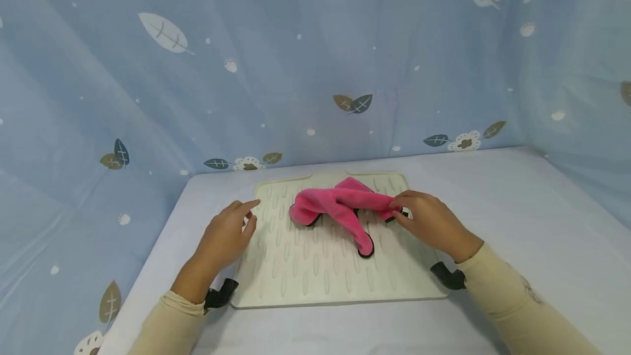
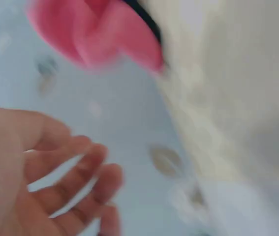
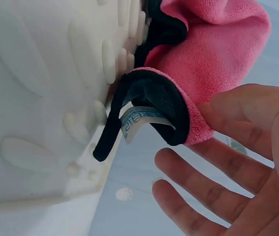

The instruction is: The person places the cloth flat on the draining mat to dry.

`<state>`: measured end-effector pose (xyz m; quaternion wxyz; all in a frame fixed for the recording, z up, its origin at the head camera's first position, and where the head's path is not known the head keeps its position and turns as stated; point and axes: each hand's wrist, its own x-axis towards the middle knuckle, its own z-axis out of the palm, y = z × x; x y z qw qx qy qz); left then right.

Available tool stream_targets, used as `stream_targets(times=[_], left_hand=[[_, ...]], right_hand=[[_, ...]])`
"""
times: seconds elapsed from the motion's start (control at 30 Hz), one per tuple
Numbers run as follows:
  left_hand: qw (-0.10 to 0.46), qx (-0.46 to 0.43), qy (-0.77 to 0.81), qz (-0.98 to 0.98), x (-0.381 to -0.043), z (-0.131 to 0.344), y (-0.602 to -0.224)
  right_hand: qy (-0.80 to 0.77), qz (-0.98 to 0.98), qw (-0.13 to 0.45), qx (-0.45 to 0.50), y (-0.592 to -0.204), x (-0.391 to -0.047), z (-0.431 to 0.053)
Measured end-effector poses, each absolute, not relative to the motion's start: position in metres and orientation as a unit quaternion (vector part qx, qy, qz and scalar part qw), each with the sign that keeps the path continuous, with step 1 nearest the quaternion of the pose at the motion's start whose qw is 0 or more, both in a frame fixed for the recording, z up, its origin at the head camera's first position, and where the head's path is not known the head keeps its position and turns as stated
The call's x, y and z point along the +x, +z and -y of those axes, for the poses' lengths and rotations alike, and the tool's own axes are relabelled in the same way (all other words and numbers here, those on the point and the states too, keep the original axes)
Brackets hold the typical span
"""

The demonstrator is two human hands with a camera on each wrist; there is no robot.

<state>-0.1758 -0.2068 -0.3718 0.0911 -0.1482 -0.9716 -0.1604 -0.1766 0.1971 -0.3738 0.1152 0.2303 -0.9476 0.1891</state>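
Note:
A crumpled pink cloth (image 1: 340, 201) with black edging lies in raised folds on a cream ribbed mat (image 1: 305, 284). My right hand (image 1: 431, 221) pinches the cloth's right end between thumb and index finger, its other fingers spread. In the right wrist view, the held corner of the pink cloth (image 3: 213, 64) shows a black loop (image 3: 107, 140) and a small white printed label (image 3: 141, 118). Left of the cloth, my left hand (image 1: 224, 237) hovers near the mat's left edge with loosely bent fingers and nothing in them. The left wrist view is blurred.
The mat lies on a table covered in white cloth (image 1: 493, 190). Blue curtain fabric (image 1: 276, 70) with leaf and flower prints hangs behind and along both sides. A black wrist mount (image 1: 222, 293) sits at my left wrist, and another black mount (image 1: 447, 276) at my right.

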Motion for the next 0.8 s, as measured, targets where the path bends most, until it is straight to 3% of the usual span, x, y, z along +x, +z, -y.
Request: stream_targets(times=[0.17, 0.4, 0.57, 0.8], left_hand=[[0.193, -0.273, -0.144, 0.931, -0.152, 0.149, -0.353], [0.177, -0.381, -0.058, 0.906, -0.145, 0.079, -0.363], [0.148, -0.384, 0.006, 0.911, -0.148, 0.054, -0.380], [0.164, -0.384, 0.016, 0.909, -0.149, 0.041, -0.390]], right_hand=[[0.191, 0.949, 0.108, 0.227, -0.373, -0.177, -0.195], [0.203, 0.951, 0.089, 0.217, -0.377, -0.177, -0.194], [0.208, 0.950, 0.083, 0.217, -0.379, -0.178, -0.192], [0.199, 0.950, 0.092, 0.223, -0.378, -0.176, -0.193]])
